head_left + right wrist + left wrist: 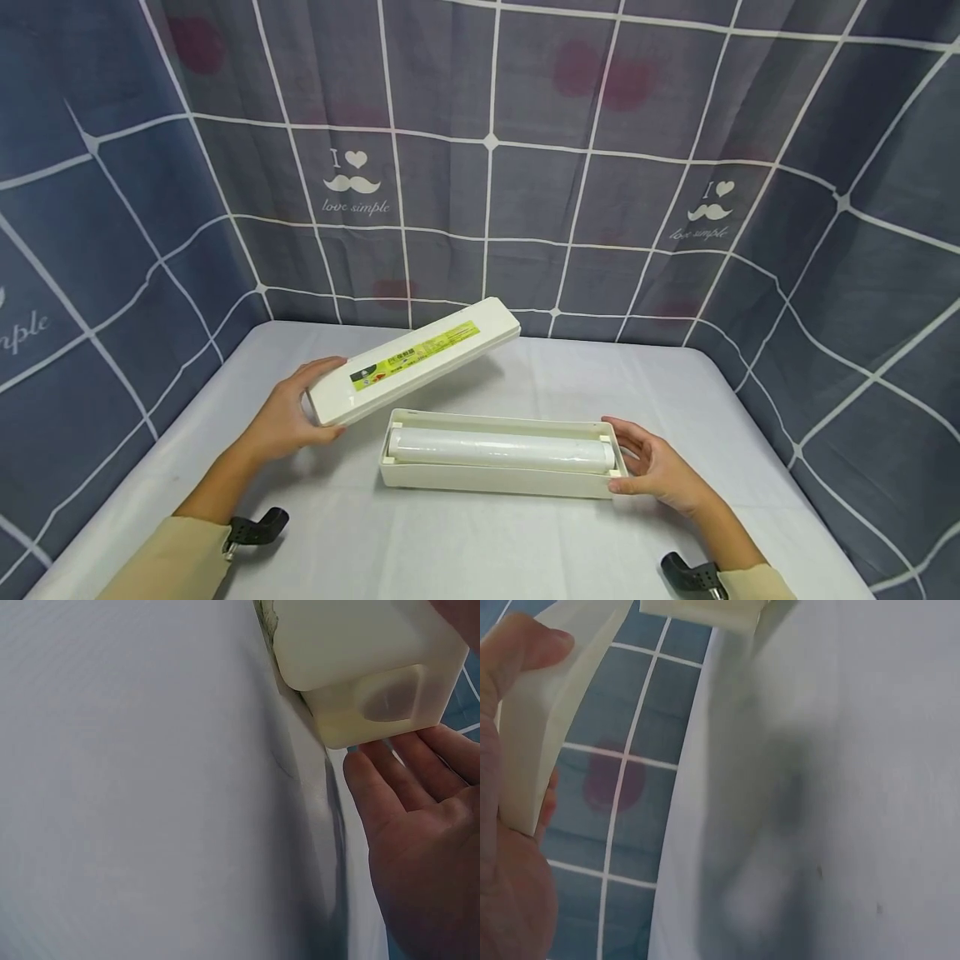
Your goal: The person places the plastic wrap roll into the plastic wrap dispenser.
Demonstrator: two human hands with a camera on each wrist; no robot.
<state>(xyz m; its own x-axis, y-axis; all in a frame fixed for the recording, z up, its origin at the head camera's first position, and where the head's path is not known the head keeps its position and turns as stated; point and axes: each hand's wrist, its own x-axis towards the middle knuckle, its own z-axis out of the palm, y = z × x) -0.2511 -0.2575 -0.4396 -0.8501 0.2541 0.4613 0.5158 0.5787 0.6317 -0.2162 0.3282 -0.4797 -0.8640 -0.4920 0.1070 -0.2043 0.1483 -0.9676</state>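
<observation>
My left hand [288, 412] grips the near end of a long white lid [487, 321], thumb on the front side and fingers behind. The lid is tilted, its far end raised to the right, with a green and yellow label [412, 357] on top. In the left wrist view the lid's end [540, 742] lies between thumb and palm. A white cling film box [495, 479] sits uncovered on the table, a roll of cling film [502, 448] lying inside. My right hand [660, 471] holds the box's right end, thumb at the front corner and fingers at the back.
A white cloth covers the table [465, 550]. Dark grey checked curtains [442, 183] hang behind it and on both sides. Black wrist mounts [258, 527] sit at both sleeves.
</observation>
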